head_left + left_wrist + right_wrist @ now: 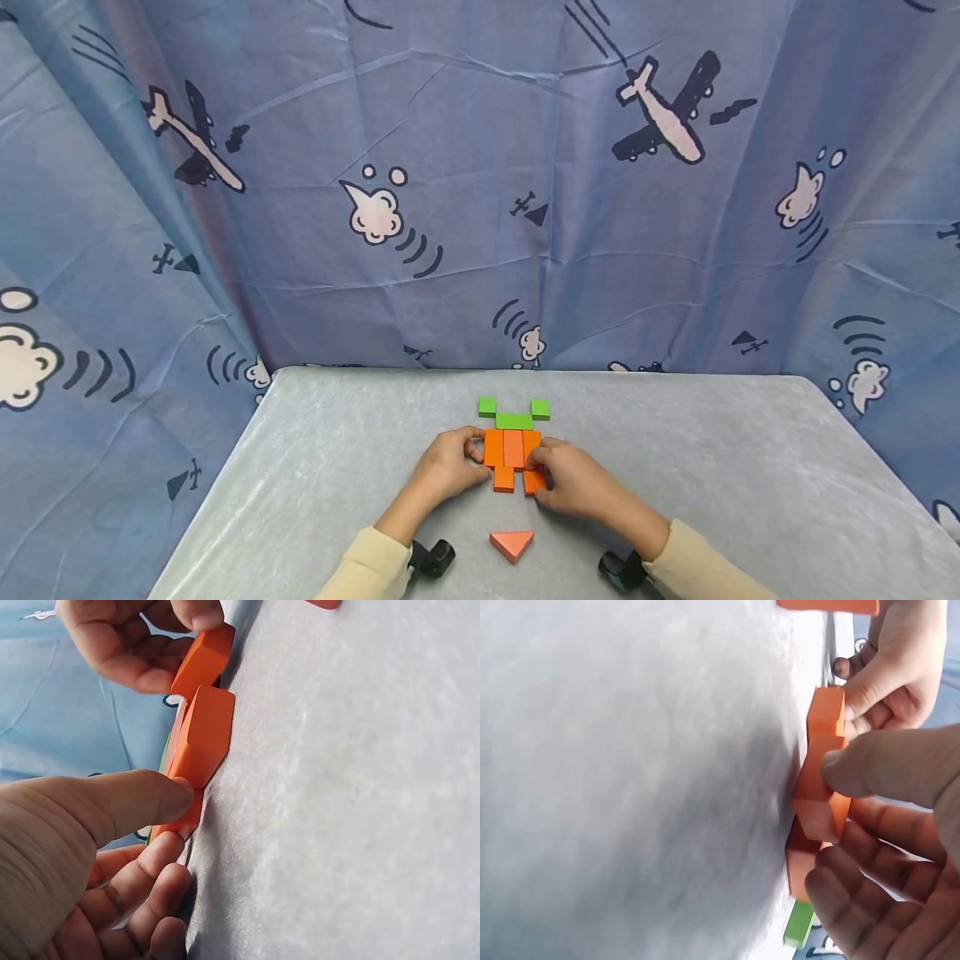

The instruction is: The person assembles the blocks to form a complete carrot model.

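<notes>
Three upright orange blocks stand side by side: a left one [493, 448], a paler middle one [513, 450] and a right one [532, 438]. Below them are two short orange blocks, one at left [504, 479] and one at right [533, 482]. With thumb and fingers, my right hand [576, 479] pinches the short right block, which looks slightly askew. My left hand [447, 463] rests against the group's left side; its thumb [154, 796] touches the orange blocks, its other fingers loosely bent. A green block [514, 422] lies directly above the orange ones.
Two small green blocks, left [487, 407] and right [540, 409], sit at the long green block's upper corners. Nearer me lies an orange triangular block [512, 543]. A pale cloth covers the table [712, 467]; a blue patterned curtain [465, 208] hangs behind and beside it.
</notes>
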